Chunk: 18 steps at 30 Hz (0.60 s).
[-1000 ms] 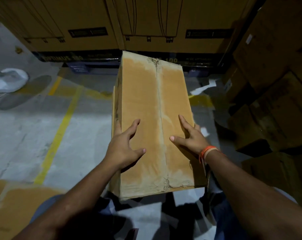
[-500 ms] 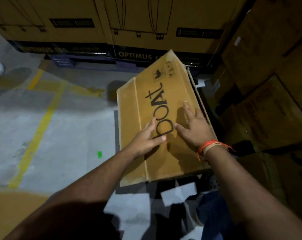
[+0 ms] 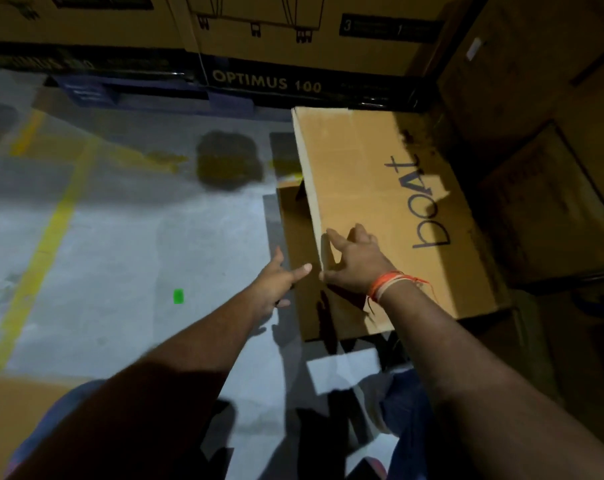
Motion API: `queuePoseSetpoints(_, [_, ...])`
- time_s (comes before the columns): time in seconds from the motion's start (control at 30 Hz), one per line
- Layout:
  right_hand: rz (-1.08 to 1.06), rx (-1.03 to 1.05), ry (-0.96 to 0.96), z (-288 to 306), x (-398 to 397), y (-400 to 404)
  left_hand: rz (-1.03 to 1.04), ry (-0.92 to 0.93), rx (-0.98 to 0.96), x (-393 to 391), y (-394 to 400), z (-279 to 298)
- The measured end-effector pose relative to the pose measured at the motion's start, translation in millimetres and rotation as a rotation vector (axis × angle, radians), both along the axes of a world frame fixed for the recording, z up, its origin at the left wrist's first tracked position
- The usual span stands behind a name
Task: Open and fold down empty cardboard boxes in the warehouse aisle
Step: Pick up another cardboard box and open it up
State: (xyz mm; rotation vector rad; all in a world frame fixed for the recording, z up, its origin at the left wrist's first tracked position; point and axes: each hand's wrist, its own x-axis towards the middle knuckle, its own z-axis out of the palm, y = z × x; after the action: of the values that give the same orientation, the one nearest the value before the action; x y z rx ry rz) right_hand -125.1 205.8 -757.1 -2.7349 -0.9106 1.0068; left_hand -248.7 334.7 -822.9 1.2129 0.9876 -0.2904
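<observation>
With our right hand (image 3: 354, 263) pinching the box (image 3: 380, 209) by its left edge and our left hand (image 3: 276, 282) spread loose beside it, flattening seemingly came next.

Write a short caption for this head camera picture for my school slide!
A person's right hand grips the edge of a boAt cardboard box on a warehouse floor, left hand open beside it.

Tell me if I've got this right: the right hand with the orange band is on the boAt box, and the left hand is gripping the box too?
Not quite. The head view shows the left hand off the box, fingers spread, holding nothing. The right hand with the orange band is on the box, at its left edge.
</observation>
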Motion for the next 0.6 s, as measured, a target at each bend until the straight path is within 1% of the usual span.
queuePoseSetpoints(0.03, [-0.013, -0.008, 0.015, -1.2, -0.1, -0.5, 0.062, -0.032, -0.104, 5.7, -7.4, 1.1])
queuePoseSetpoints(0.07, [-0.022, -0.012, 0.037, -1.9, -0.5, -0.8, 0.096, -0.061, -0.167, 10.2, -14.5, 3.0])
queuePoseSetpoints(0.1, [-0.021, -0.014, 0.058, -2.7, -1.5, -1.3, 0.121, -0.094, -0.191, 13.9, -19.4, 2.4])
queuePoseSetpoints(0.23, [0.034, -0.030, 0.096, -5.8, -8.4, 1.0, 0.245, -0.307, -0.137, 24.4, -25.6, -5.1])
queuePoseSetpoints(0.33, [0.098, -0.045, 0.114, -8.1, -15.7, 4.8, 0.243, -0.404, -0.136, 30.7, -26.1, 1.5])
queuePoseSetpoints(0.4, [0.122, -0.070, 0.113, -11.1, -21.3, 7.3, 0.194, -0.427, -0.111, 33.8, -25.1, 3.5])
queuePoseSetpoints(0.47, [0.124, -0.092, 0.101, -12.2, -25.8, 8.7, 0.143, -0.428, -0.031, 34.0, -23.6, 5.1])
queuePoseSetpoints(0.5, [0.126, -0.092, 0.094, -10.9, -27.0, 9.0, 0.147, -0.424, -0.003, 33.4, -22.6, 6.2])
queuePoseSetpoints(0.6, [0.138, -0.043, 0.094, -3.1, -27.7, 8.6, 0.185, -0.409, -0.001, 31.4, -17.6, 17.3])
